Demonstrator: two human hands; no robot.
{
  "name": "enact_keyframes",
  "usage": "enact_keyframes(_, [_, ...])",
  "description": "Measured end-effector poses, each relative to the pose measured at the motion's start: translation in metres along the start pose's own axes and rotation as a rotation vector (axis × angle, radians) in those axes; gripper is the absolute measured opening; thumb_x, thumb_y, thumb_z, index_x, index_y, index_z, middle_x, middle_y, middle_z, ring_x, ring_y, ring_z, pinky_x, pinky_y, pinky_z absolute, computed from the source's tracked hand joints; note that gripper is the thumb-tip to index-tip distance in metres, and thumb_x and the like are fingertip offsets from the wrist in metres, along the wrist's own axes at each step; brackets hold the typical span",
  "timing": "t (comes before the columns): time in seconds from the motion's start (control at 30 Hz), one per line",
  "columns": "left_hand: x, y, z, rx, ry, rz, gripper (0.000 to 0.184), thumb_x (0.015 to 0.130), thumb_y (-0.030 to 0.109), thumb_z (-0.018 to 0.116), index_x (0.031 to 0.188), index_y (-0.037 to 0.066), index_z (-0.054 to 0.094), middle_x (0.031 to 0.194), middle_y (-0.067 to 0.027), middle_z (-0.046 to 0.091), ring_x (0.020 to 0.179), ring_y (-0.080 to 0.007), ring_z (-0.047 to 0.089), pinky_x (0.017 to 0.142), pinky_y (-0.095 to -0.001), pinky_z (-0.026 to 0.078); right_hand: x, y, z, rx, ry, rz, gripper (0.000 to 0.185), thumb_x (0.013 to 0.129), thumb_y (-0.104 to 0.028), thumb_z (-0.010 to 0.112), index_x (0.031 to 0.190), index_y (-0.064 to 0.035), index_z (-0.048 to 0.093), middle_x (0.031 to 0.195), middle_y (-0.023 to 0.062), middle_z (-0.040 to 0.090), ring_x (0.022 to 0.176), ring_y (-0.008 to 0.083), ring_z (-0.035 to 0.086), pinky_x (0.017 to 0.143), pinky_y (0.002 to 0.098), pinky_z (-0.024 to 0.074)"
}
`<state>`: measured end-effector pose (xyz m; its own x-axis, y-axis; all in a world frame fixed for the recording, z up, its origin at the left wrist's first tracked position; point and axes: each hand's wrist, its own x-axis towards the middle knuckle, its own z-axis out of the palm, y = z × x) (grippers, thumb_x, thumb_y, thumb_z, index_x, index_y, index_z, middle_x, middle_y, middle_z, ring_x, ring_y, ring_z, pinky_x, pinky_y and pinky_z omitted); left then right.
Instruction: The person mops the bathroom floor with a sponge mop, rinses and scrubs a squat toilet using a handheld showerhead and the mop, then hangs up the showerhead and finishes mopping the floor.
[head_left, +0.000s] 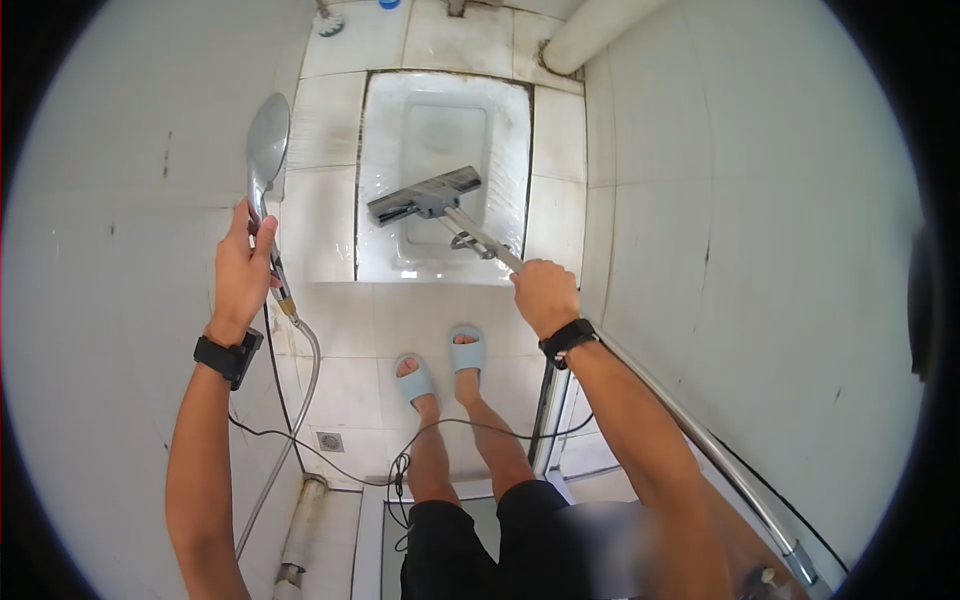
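My left hand (243, 265) is closed around the handle of a silver shower head (268, 138), held up at the left with its face turned to the right. Faint streaks like spraying water show beside it. A metal hose (312, 365) hangs from the handle. My right hand (547, 298) grips the metal pole of a mop with a wide grey head (430, 196). The mop head lies at a slant over the white squat toilet (380, 120), below and left of my right hand. Whether it touches the basin I cannot tell.
Tiled walls (680, 130) close in on both sides. A thick pipe (600, 35) stands at the back right. Black cables (500, 427) cross in front of my legs. A floor drain (329, 442) lies at the lower left. My slippered feet (466, 352) stand before the toilet.
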<state>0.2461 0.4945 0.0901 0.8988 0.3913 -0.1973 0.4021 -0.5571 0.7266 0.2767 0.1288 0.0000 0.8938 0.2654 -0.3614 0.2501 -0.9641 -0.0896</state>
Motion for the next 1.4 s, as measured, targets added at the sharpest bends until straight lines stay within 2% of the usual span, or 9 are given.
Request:
enact_keyframes(0.17, [-0.107,-0.027,-0.029,-0.052,0.078,0.052,0.045,0.098,0.027,0.053,0.134,0.001,0.048,0.076,-0.0014,0.049,0.056,-0.0068,0.048,0.042,-0.0217,0.047,-0.047,-0.009,-0.035,-0.21,0.067,-0.019,0.013,0.083,-0.023,0.067,0.079,-0.0112,0.07,0.081,0.0092,0.071,0.077,0.0259,0.07,0.067,0.0381,0.0531])
enact_keyframes(0.23, [-0.128,-0.043,-0.039,-0.033,0.098,0.082,0.036,0.1,0.023,0.05,0.126,-0.001,0.046,0.07,-0.006,0.051,0.049,-0.0128,0.052,0.042,-0.0277,0.05,-0.05,-0.015,-0.051,-0.302,0.114,-0.082,0.012,0.083,-0.022,0.067,0.079,-0.0116,0.07,0.08,0.0091,0.071,0.077,0.0256,0.07,0.067,0.0375,0.053])
enact_keyframes(0.37, [-0.093,-0.047,-0.033,-0.076,0.033,-0.011,0.035,0.099,0.022,0.051,0.126,0.0,0.045,0.071,-0.007,0.052,0.05,-0.0138,0.053,0.043,-0.0281,0.051,-0.005,-0.001,-0.085,-0.526,0.075,-0.213,0.009,0.083,-0.017,0.063,0.078,-0.0129,0.07,0.078,0.008,0.07,0.077,0.0247,0.07,0.066,0.0362,0.0524])
enact_keyframes(0.43, [-0.09,-0.054,-0.027,-0.134,0.034,-0.052,0.043,0.099,0.026,0.053,0.131,-0.001,0.044,0.083,-0.0048,0.053,0.057,-0.0086,0.052,0.042,-0.025,0.05,0.009,0.004,-0.092,-0.613,0.059,-0.273,0.01,0.083,-0.014,0.062,0.077,-0.0134,0.07,0.077,0.0074,0.07,0.076,0.0244,0.07,0.065,0.0358,0.052])
enact_keyframes(0.63, [-0.027,-0.045,-0.014,-0.15,0.004,-0.077,0.035,0.098,0.021,0.052,0.126,0.0,0.044,0.071,-0.0083,0.055,0.053,-0.0164,0.056,0.045,-0.0306,0.054,0.061,0.025,-0.103,-0.817,-0.023,-0.338,0.011,0.083,-0.014,0.061,0.075,-0.0128,0.068,0.076,0.0048,0.07,0.074,0.0202,0.07,0.062,0.0326,0.0502])
enact_keyframes(1.27, [0.037,-0.063,0.003,-0.323,-0.091,-0.179,0.041,0.099,0.024,0.052,0.128,-0.003,0.043,0.071,-0.0076,0.052,0.05,-0.0146,0.057,0.043,-0.0281,0.051,0.058,0.09,-0.067,-0.766,-0.128,-0.247,0.004,0.082,-0.011,0.06,0.083,-0.0096,0.064,0.074,0.0067,0.069,0.07,0.0218,0.069,0.061,0.0338,0.0525])
enact_keyframes(1.33, [0.036,-0.062,0.003,-0.316,-0.087,-0.175,0.041,0.099,0.024,0.052,0.128,-0.003,0.043,0.071,-0.0077,0.052,0.05,-0.0148,0.057,0.043,-0.0283,0.051,0.053,0.087,-0.064,-0.695,-0.174,-0.115,0.002,0.081,-0.01,0.062,0.082,-0.0093,0.063,0.077,0.007,0.069,0.082,0.0229,0.069,0.066,0.0341,0.0528])
enact_keyframes(1.37, [0.035,-0.059,0.002,-0.306,-0.09,-0.17,0.042,0.099,0.024,0.052,0.129,-0.003,0.042,0.071,-0.0079,0.053,0.05,-0.0149,0.057,0.043,-0.0284,0.051,0.051,0.083,-0.066,-0.734,-0.208,-0.093,0.01,0.079,-0.01,0.063,0.089,-0.008,0.066,0.088,0.0102,0.068,0.097,0.0267,0.065,0.078,0.0387,0.0515])
enact_keyframes(1.4, [0.036,-0.058,0.001,-0.305,-0.083,-0.171,0.042,0.099,0.024,0.052,0.129,-0.003,0.042,0.071,-0.0079,0.053,0.05,-0.0149,0.057,0.043,-0.0284,0.051,0.051,0.075,-0.067,-0.734,-0.203,-0.098,0.01,0.079,-0.01,0.063,0.089,-0.008,0.066,0.088,0.0102,0.068,0.097,0.0267,0.065,0.078,0.0387,0.0515])
